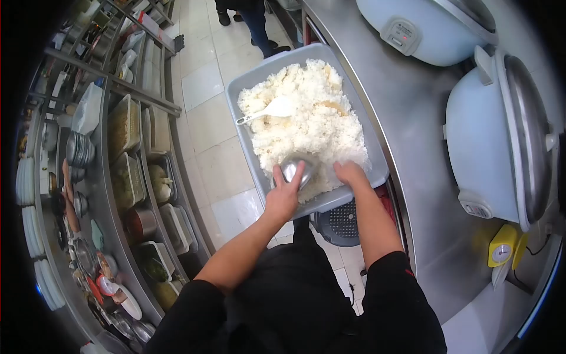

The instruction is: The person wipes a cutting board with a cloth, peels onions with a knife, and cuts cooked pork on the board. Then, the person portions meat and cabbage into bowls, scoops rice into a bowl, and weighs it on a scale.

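A large grey plastic tub (239,141) is heaped with cooked white rice (312,130). My left hand (286,192) grips a small, shiny metal bowl (290,167) over the near part of the rice, with fingers spread across it. To its right, my right hand (352,174) reaches into the rice by the tub's near right side. Its fingertips are blurred and partly hidden by rice, so whether they hold any is unclear. A white rice paddle (274,109) lies on the rice, its handle towards the left rim.
At right, two light-blue rice cookers (483,135) and a yellow kitchen scale (502,248) stand on a steel counter (407,112). Metal shelves with food containers (125,180) and stacked plates line the left. Another person's legs (253,26) are beyond the tub. A dark perforated stool (341,224) sits below.
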Demonstrator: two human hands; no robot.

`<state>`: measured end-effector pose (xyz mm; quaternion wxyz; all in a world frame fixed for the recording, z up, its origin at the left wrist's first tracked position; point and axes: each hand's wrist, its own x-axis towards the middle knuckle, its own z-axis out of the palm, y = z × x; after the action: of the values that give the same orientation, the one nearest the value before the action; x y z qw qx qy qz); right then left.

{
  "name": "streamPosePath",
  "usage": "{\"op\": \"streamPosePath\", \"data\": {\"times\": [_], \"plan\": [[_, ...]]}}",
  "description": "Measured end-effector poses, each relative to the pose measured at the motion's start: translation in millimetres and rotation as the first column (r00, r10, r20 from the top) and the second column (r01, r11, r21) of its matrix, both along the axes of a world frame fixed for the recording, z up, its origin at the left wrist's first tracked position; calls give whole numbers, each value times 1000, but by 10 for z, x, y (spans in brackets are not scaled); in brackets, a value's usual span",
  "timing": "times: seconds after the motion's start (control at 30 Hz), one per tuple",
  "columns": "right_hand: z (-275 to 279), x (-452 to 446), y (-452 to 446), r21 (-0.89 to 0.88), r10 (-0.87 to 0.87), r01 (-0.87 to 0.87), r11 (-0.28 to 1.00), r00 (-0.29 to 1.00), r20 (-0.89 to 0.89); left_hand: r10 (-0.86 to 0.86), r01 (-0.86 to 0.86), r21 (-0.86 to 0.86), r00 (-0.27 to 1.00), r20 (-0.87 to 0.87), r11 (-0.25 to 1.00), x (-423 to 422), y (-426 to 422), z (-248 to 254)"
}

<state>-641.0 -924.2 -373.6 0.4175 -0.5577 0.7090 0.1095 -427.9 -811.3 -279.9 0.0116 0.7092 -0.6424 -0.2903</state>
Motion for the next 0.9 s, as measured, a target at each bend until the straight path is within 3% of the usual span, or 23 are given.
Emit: {"op": "streamPosePath", "data": {"times": [0.13,0.23,0.27,0.33,0.43,0.47,0.5,0.53,0.6,0.67,0.73,0.8,0.83,0.87,0.9], "plan": [[-67,78,-84,73,-3,4,997,1000,-14,204,-183,208,975,-83,961,-193,-238,-45],[-458,101,-38,58,-71,64,996,987,144,340,-299,222,925,-173,928,-189,-240,-217],[-593,159,57,140,-227,194,971,932,284,384,-326,257,896,-222,910,-183,-234,-171],[-729,411,234,357,-515,377,855,701,493,364,-321,193,893,-265,927,-135,-174,-294],[-699,735,306,596,-715,400,696,458,528,361,-326,159,873,-328,932,36,-81,-366],[-651,800,346,488,-645,424,763,553,527,364,-325,167,869,-335,931,88,-62,-349],[-440,863,347,472,-617,400,786,557,555,363,-324,167,866,-344,931,155,-69,-340],[-101,920,344,452,-584,372,811,563,585,319,-327,29,890,-326,944,239,-10,-468],[465,944,284,364,-475,306,880,601,643,551,-476,296,599,-581,828,420,14,-141],[898,756,164,229,-322,227,947,653,686,660,-505,477,283,-696,719,602,52,113],[1465,518,157,26,-226,313,949,620,752,692,-513,536,173,-701,671,799,129,270],[1454,174,79,-23,-217,438,899,490,844,679,-572,518,95,-728,636,834,158,241],[1664,109,62,-92,-174,425,900,545,820,664,-557,508,108,-740,657,857,121,157],[1866,69,102,-78,-187,467,881,495,848,647,-538,497,124,-752,681,884,67,73],[1853,12,91,-163,-147,430,888,600,786,626,-520,481,140,-767,706,898,1,14]]}}
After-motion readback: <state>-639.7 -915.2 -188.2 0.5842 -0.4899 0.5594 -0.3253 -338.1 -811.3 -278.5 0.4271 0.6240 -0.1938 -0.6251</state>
